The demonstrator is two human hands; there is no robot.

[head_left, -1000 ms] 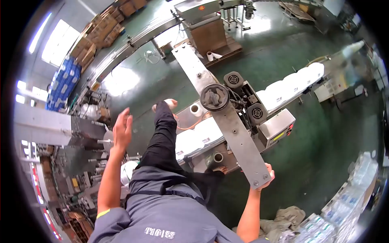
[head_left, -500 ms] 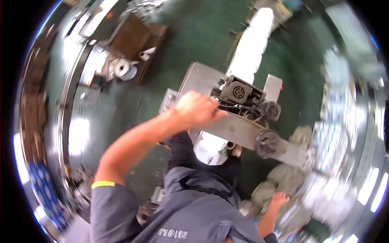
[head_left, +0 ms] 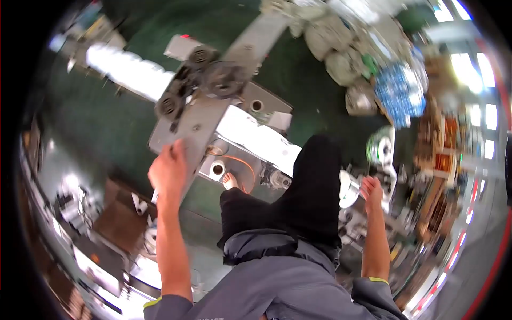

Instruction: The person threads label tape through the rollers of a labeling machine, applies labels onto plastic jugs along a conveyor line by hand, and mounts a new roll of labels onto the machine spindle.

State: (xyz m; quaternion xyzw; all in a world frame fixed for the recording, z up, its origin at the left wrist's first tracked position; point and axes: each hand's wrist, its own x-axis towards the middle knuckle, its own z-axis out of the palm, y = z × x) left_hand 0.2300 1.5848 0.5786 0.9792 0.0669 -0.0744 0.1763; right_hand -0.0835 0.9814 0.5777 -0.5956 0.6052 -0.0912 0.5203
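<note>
My left hand (head_left: 169, 169) lies on the edge near the lower end of a long metal beam (head_left: 198, 127), its fingers curled round that edge. Farther up the beam are a dark handwheel (head_left: 223, 80) and two motors, one of them (head_left: 200, 55) beside the wheel. Away from the machine, my right hand (head_left: 371, 190) hangs with loosely bent fingers and nothing visible in it. White packs (head_left: 256, 136) lie in a row under the beam; more white packs (head_left: 128, 72) extend past its far side. A roll (head_left: 217, 170) sits near my bare foot (head_left: 230, 181).
Sacks (head_left: 330, 40) and blue-wrapped packs (head_left: 399, 93) are piled at the upper right. A green and white roll (head_left: 380, 149) stands near my right hand. At the lower left is a brown box (head_left: 121, 213). Machinery and shelves line the right side.
The view has swung round sharply, putting the sacks at the top. My right hand was at the beam's end, then came free. My left hand moved from free air onto the beam.
</note>
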